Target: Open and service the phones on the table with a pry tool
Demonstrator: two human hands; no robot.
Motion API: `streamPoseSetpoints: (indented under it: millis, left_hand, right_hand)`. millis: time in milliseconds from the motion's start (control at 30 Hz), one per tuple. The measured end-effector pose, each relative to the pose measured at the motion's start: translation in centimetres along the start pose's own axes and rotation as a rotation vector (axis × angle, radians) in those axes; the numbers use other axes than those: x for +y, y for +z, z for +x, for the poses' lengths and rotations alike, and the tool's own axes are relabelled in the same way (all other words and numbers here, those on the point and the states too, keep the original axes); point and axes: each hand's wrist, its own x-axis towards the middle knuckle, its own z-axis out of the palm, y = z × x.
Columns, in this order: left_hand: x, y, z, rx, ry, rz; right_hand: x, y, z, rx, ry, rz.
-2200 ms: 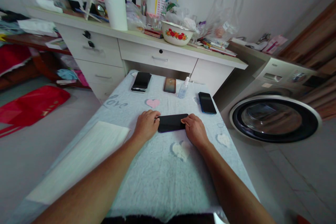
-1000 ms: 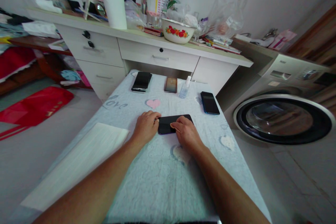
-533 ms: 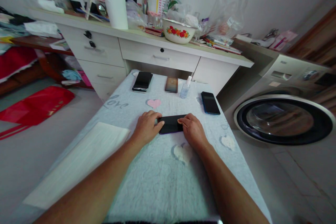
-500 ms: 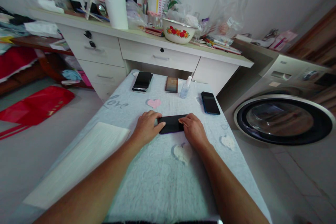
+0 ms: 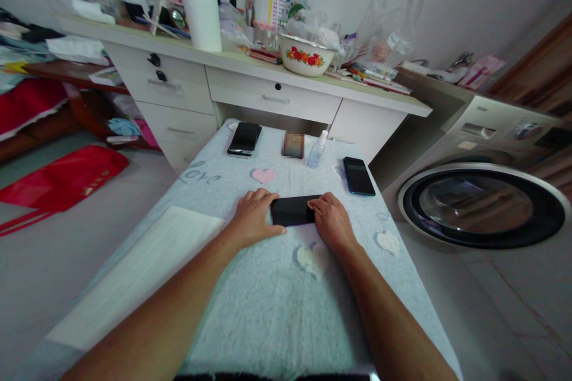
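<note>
"When I start from the near edge of the desk (image 5: 277, 333), what comes first?"

"A long pale sheet (image 5: 138, 277), slanting along the left edge. Beyond it, around the middle, the dark phone (image 5: 292, 212) lies flat, glossy side up."

"Which way does it point?"

"Its long axis runs left to right, the right end a touch nearer the far edge. I can't tell which end is its top."

"And each grip?"

"The left grip (image 5: 254, 214) has thumb and fingers spread apart about the phone's left end; whether it presses there, I can't tell. The right grip (image 5: 333, 220) is pinched around a small brown pad (image 5: 314, 207) at the phone's right end."

"Farther off?"

"A second phone (image 5: 358, 176) by the right edge, then a spray bottle (image 5: 317, 150) near the far edge, a blurred brown item (image 5: 293, 145) just left of it, and a stack of phones (image 5: 244, 139) by the far left corner."
</note>
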Motion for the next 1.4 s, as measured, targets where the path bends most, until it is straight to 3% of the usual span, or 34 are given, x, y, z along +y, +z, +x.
streamPoseSetpoints:
  millis: [600,1133,1400]
  left_hand:
    - [0.0,-0.4,0.2,-0.015,0.054,-0.055]
    - [0.2,-0.3,-0.2,-0.001,0.051,-0.036]
    - [0.2,-0.2,-0.3,0.008,0.050,-0.037]
  right_hand:
    - [-2.6,0.1,-0.2,-0.130,-0.143,0.049]
    - [0.2,-0.1,0.1,-0.011,0.039,-0.032]
    - [0.2,-0.2,0.1,0.016,0.064,-0.036]
